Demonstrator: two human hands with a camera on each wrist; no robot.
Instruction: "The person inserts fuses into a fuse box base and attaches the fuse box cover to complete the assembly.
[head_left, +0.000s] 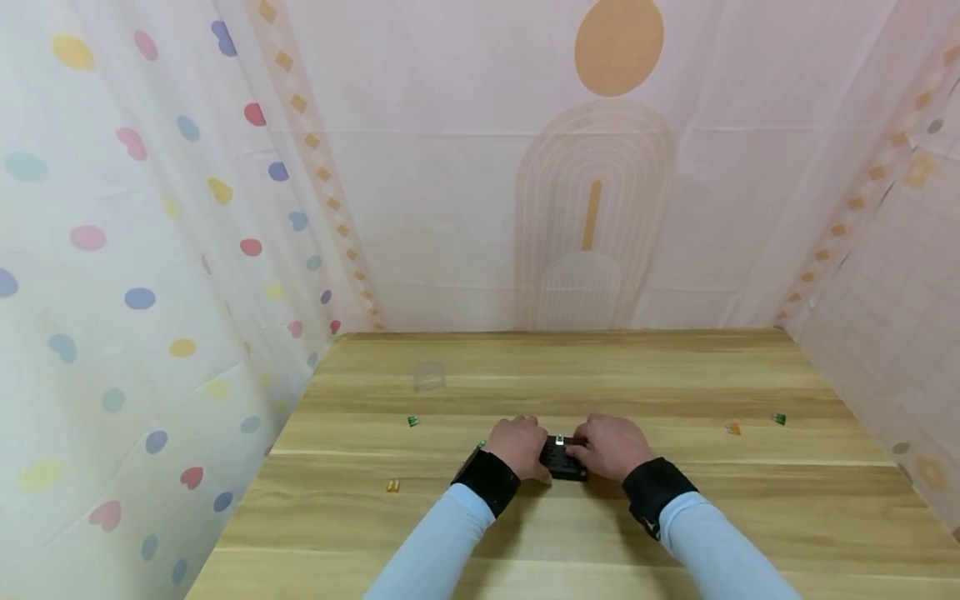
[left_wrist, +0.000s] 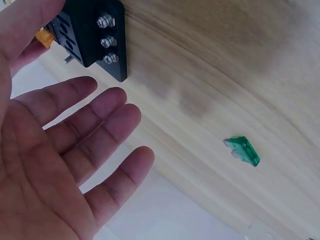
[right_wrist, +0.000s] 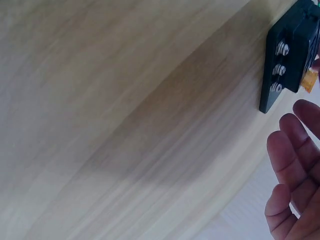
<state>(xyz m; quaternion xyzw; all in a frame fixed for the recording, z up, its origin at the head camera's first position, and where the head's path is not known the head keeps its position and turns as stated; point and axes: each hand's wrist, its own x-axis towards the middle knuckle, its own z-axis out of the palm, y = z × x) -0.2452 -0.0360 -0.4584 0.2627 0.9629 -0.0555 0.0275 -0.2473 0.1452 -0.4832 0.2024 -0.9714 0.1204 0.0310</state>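
Note:
A small black fuse block (head_left: 564, 460) lies on the table between both hands. Metal screw terminals line its side in both wrist views. An orange blade fuse (right_wrist: 309, 81) stands up from its slotted top near the far end. My left hand (head_left: 519, 448) holds the block's left side with thumb and index finger, while the other fingers (left_wrist: 107, 117) spread loosely beside it. From the right, my right hand (head_left: 613, 446) grips the block, its thumb over the top. Its remaining fingers (right_wrist: 287, 155) are bent beside the block. The right thumb's contact is hidden in the right wrist view.
Left of the hands lie a green blade fuse (head_left: 413, 421) and an orange one (head_left: 393, 486). To the right are another orange fuse (head_left: 733, 428) and a green one (head_left: 780, 419). A clear plastic square (head_left: 429, 377) lies farther back. Patterned curtains (head_left: 450, 208) surround the wooden table (head_left: 637, 367).

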